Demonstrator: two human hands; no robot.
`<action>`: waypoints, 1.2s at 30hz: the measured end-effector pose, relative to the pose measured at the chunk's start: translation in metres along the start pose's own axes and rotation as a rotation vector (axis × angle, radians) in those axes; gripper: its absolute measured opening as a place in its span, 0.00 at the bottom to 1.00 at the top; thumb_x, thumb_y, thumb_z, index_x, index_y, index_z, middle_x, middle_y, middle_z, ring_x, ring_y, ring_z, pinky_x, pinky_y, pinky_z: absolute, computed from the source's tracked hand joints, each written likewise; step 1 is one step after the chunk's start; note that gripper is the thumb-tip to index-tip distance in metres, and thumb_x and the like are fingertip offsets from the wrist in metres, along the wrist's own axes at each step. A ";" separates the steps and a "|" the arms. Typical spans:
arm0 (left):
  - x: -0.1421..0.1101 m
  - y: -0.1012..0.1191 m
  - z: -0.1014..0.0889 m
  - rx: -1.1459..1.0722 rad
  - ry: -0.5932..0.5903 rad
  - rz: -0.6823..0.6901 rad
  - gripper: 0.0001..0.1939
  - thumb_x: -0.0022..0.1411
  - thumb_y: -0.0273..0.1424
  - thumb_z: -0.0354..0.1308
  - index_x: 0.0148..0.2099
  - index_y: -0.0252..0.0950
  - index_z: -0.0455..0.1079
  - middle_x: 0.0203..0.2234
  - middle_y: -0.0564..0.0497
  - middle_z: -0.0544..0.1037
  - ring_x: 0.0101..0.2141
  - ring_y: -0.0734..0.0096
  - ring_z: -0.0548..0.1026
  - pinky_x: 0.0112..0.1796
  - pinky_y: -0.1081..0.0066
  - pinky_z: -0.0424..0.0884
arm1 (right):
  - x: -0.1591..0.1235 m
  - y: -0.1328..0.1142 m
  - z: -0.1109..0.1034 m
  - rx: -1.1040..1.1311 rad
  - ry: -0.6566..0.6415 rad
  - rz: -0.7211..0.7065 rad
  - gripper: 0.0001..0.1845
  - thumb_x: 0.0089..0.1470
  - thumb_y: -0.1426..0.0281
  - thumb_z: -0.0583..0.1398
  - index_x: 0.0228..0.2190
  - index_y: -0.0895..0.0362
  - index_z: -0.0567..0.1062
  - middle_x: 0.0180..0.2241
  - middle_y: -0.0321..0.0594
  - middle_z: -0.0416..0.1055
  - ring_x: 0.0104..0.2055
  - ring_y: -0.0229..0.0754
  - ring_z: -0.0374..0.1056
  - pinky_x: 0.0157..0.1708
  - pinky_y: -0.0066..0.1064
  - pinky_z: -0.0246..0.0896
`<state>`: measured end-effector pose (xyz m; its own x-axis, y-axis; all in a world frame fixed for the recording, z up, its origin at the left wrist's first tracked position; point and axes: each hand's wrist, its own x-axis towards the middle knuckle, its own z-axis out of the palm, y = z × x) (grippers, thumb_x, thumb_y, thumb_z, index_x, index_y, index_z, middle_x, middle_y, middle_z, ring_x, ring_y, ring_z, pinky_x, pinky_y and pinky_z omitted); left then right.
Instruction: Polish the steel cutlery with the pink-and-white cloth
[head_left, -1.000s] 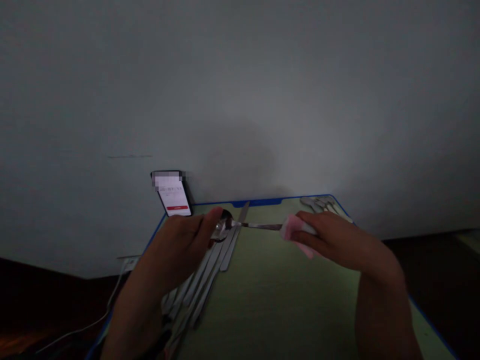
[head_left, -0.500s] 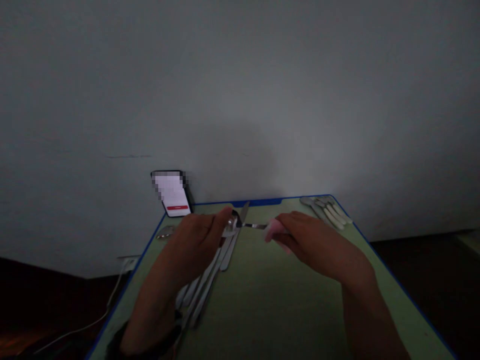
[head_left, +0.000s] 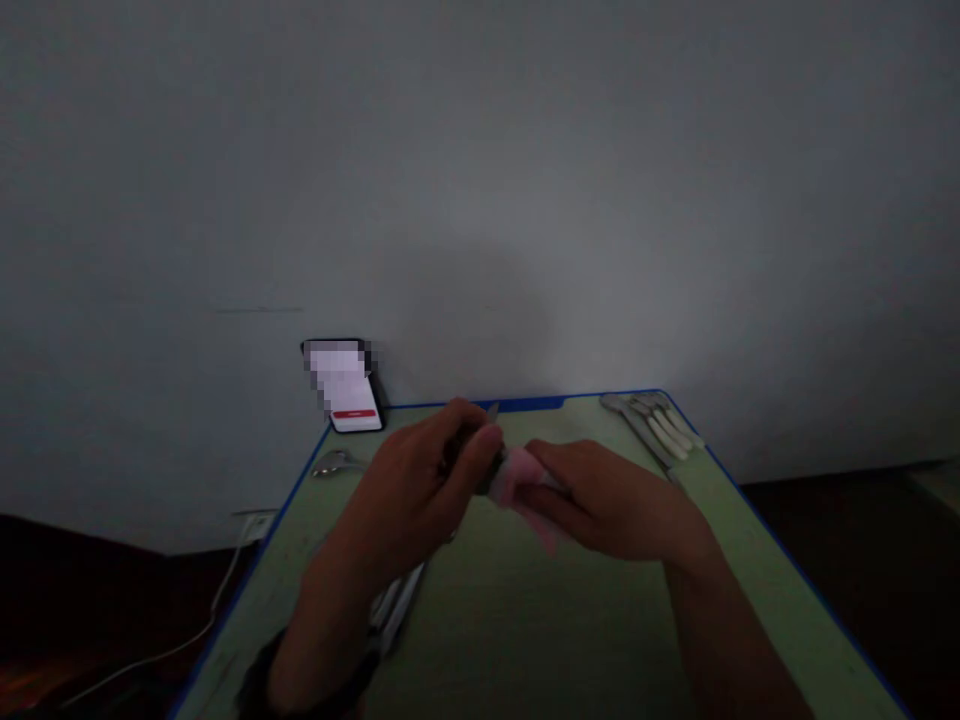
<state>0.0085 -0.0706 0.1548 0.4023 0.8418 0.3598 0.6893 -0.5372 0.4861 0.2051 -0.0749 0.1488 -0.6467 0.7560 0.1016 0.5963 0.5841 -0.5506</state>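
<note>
My left hand (head_left: pixel 431 475) is closed around the bowl end of a metal spoon, which is almost fully hidden between my hands. My right hand (head_left: pixel 600 495) is closed on a pink cloth (head_left: pixel 517 478) wrapped round the spoon's handle, pressed up against my left fingers. Both hands hover above a green board with a blue rim (head_left: pixel 525 610). Under my left wrist lies a row of metal knives (head_left: pixel 401 600).
A lit phone (head_left: pixel 345 388) leans against the grey wall at the board's far left corner. A lone spoon (head_left: pixel 334 463) lies at the board's left edge. Several pale-handled utensils (head_left: pixel 656 420) lie at the far right corner. A white cable (head_left: pixel 187 640) trails on the dark floor at left.
My right hand has slid the pink cloth leftward along the spoon's handle until it meets my left hand. The bare handle seen earlier is now covered.
</note>
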 end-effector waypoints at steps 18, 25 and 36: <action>-0.009 -0.006 -0.011 -0.242 0.052 0.170 0.24 0.51 0.42 0.64 0.48 0.40 0.65 0.40 0.50 0.77 0.37 0.69 0.76 0.35 0.73 0.74 | -0.001 0.010 -0.005 0.428 -0.100 -0.138 0.15 0.59 0.60 0.51 0.30 0.59 0.67 0.21 0.31 0.64 0.21 0.30 0.58 0.22 0.22 0.52; -0.011 0.002 -0.015 -0.123 0.113 0.115 0.23 0.51 0.43 0.64 0.46 0.39 0.66 0.34 0.53 0.78 0.29 0.75 0.75 0.32 0.75 0.72 | -0.002 0.005 -0.006 0.418 -0.055 -0.149 0.13 0.59 0.61 0.52 0.32 0.58 0.67 0.21 0.31 0.65 0.20 0.30 0.57 0.21 0.22 0.52; -0.018 0.006 -0.021 -0.080 0.132 0.135 0.20 0.58 0.39 0.58 0.53 0.46 0.64 0.36 0.54 0.78 0.29 0.73 0.76 0.32 0.74 0.72 | -0.003 0.006 -0.005 0.515 -0.058 -0.177 0.14 0.58 0.60 0.52 0.30 0.58 0.67 0.21 0.31 0.64 0.21 0.30 0.57 0.21 0.22 0.52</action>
<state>-0.0071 -0.0899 0.1683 0.4018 0.7507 0.5245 0.5822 -0.6515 0.4864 0.2131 -0.0721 0.1497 -0.7500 0.6331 0.1916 0.1757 0.4698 -0.8651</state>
